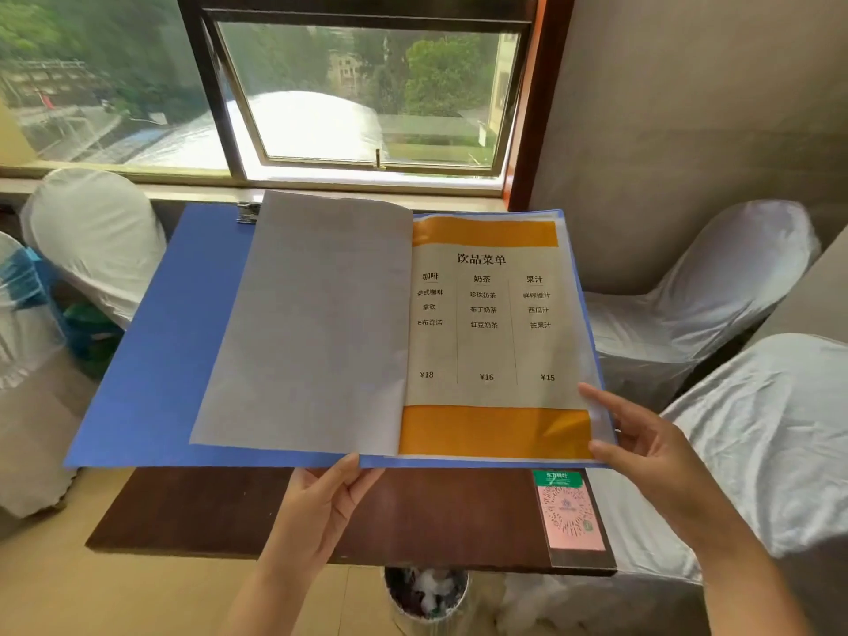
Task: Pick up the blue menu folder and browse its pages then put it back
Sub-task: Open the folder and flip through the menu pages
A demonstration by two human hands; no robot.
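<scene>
The blue menu folder (151, 360) is held open above a dark wooden table (413, 511). Its left side shows a blank grey page (316, 323). On the right lies a drinks menu page (486, 332) with orange bands at top and bottom. My left hand (321, 507) grips the folder's bottom edge near the spine, thumb on top. My right hand (642, 447) pinches the lower right corner of the clear page sleeve between thumb and fingers. A metal clip (248, 212) sits at the folder's top edge.
A QR code stand (569, 516) rests on the table's right front corner. White-covered chairs stand at the left (96, 241) and right (716, 286). A bin (426, 594) sits under the table. A window (367, 94) lies behind.
</scene>
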